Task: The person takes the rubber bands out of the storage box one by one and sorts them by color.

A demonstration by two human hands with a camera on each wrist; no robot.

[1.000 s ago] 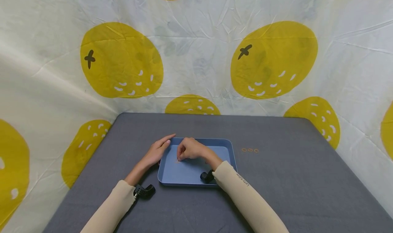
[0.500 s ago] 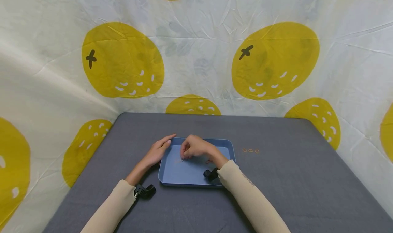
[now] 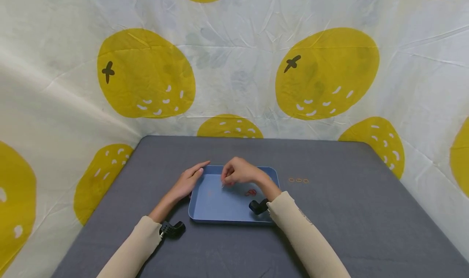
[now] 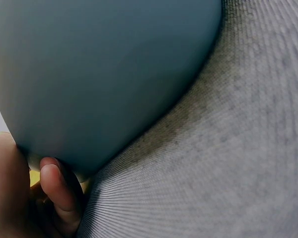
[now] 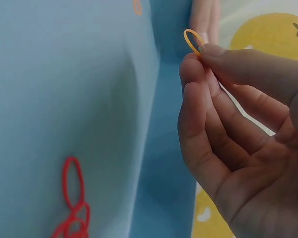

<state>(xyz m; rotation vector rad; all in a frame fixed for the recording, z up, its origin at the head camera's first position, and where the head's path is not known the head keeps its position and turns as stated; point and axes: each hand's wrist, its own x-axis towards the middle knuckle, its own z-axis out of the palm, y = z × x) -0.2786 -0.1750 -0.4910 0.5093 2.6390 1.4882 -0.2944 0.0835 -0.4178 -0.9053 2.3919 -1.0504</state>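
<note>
My right hand [image 3: 239, 173], raised above the blue tray [image 3: 227, 215], pinches a yellow-orange rubber band [image 5: 190, 40] between thumb and fingertips. The band's loop sticks up past the fingertips in the right wrist view. My left hand [image 3: 187, 182] holds the tray by its left side, thumb near the rim; a curled finger [image 4: 58, 186] shows at the tray's corner in the left wrist view. Red rubber bands [image 3: 250, 192] lie in a tangled heap inside the tray, right of its middle. A faint orange band [image 5: 137, 6] lies on the tray floor farther left.
Three orange rubber bands [image 3: 298, 180] lie in a row on the grey tabletop [image 3: 348, 204], right of the tray. A white cloth with yellow fruit prints [image 3: 234, 82] hangs behind and beside the table. The tray's low walls surround the red bands.
My right hand has lifted from the tray floor and moved to the right with the pinched band, uncovering the red bands. The left hand has stayed at the tray's side.
</note>
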